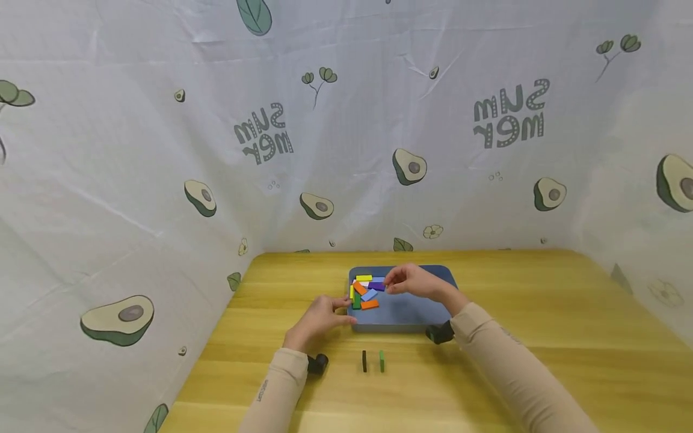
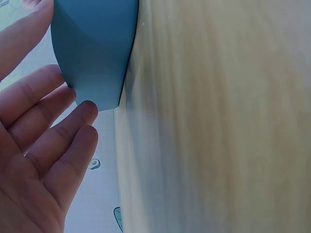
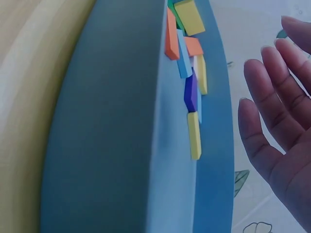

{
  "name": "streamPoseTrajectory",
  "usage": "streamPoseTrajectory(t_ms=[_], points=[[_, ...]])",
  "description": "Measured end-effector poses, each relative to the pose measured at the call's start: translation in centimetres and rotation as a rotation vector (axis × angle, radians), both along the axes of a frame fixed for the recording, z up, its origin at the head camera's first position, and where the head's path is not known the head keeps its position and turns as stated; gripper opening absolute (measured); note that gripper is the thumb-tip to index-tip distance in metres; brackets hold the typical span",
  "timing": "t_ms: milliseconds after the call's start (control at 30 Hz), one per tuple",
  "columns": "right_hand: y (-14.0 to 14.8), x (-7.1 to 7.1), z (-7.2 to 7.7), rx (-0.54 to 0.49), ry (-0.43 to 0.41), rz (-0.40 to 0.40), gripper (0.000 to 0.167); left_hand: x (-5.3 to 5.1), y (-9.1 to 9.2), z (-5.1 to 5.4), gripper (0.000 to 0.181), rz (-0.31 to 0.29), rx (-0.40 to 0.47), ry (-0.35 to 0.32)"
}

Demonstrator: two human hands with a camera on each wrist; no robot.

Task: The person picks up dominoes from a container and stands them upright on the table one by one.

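Note:
A blue-grey tray [image 1: 403,328] holds several coloured blocks toward its left side. My left hand [image 1: 319,317] is at the tray's left end; in the left wrist view the fingers of the left hand [image 2: 43,131] are spread beside the tray wall [image 2: 97,48], fingertips at its surface. My right hand [image 1: 414,281] is over the tray, beside a purple block [image 1: 377,287]. In the right wrist view the right hand [image 3: 282,102] has its fingers apart and slightly bent, holding nothing visible; a purple block [image 3: 191,92] and a yellow block [image 3: 194,136] lie in the tray.
On the wooden table [image 1: 243,373], a black block [image 1: 364,361] and a green block [image 1: 381,361] stand on edge, a little apart, in front of the tray. A white printed cloth [image 1: 357,132] hangs behind the table and at its sides.

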State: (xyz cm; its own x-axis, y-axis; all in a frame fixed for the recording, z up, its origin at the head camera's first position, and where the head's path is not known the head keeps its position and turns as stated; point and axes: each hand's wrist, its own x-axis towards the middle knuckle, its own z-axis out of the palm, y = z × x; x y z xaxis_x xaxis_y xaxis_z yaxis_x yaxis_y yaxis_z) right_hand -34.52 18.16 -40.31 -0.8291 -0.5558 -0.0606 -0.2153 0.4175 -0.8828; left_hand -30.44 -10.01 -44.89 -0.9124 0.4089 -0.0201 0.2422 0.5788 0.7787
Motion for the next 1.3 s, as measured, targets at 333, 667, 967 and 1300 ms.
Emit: streamPoseTrajectory(t_ms=[333,667,967,1300], points=[[-0.1,-1.8,0.6,0.062,0.019,0.024,0.029,-0.2,0.2,-0.1,0.058,0.013,0.015,-0.004],[-1.1,-3.9,0.6,0.186,0.043,0.034,0.029,0.3,0.0,-0.1,0.057,0.001,0.006,0.033],[0.1,-5.5,-1.4,0.241,0.098,-0.081,0.036,0.4,0.3,0.1,0.058,0.003,-0.012,0.019],[1.5,-5.9,-2.3,0.303,0.12,-0.093,0.039,0.4,0.3,0.1,0.056,0.008,-0.011,0.017]])
